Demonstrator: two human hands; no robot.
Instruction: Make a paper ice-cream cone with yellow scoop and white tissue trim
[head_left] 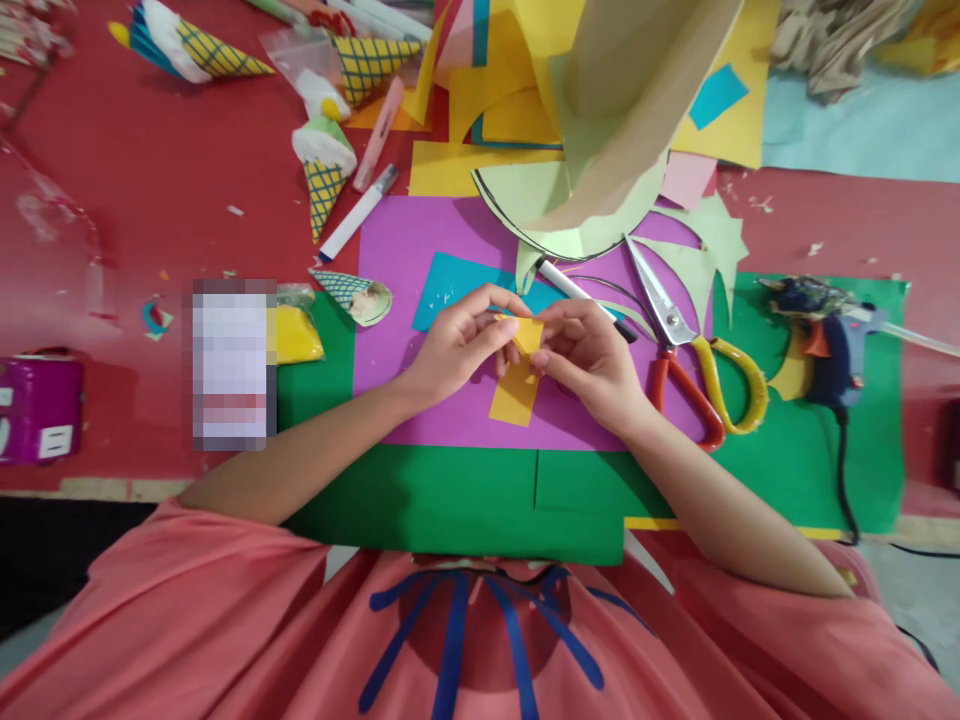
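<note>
Nearest to us: our coral-pink shirt (225, 620) with dark blue stripes fills the bottom of the view, both bare forearms reaching forward from it.
Green sheet: a green paper sheet (450, 500) lies at the table edge, under the purple one.
Purple sheet: a purple paper sheet (450, 410) lies on the green, directly beneath our hands.
Yellow strip: the yellow paper strip (519, 375) sits between our two hands above the purple sheet, its upper end folded over, its lower end hanging free toward us.
Left hand: our left hand (457, 345) is closed in a pinch on the strip's upper left edge, fingertips curled over the fold.
Right hand: our right hand (589, 360) is likewise closed on the strip's upper right side, thumb and fingers meeting the left hand's.
Scissors: scissors (694, 360) with one red and one yellow handle lie just beside our right hand, blades pointing away.
Glue gun: a blue glue gun (825, 345) rests on the green sheet, well right of the scissors.
Blue piece: a blue paper piece (457, 285) lies on the purple just beyond our left hand.
Marker: a white marker (577, 295) lies slanted behind our right hand.
Farther: paper ice cream cones (326, 170) lie on the red table (150, 200); yellow paper sheets (480, 120) are stacked at the far edge.
</note>
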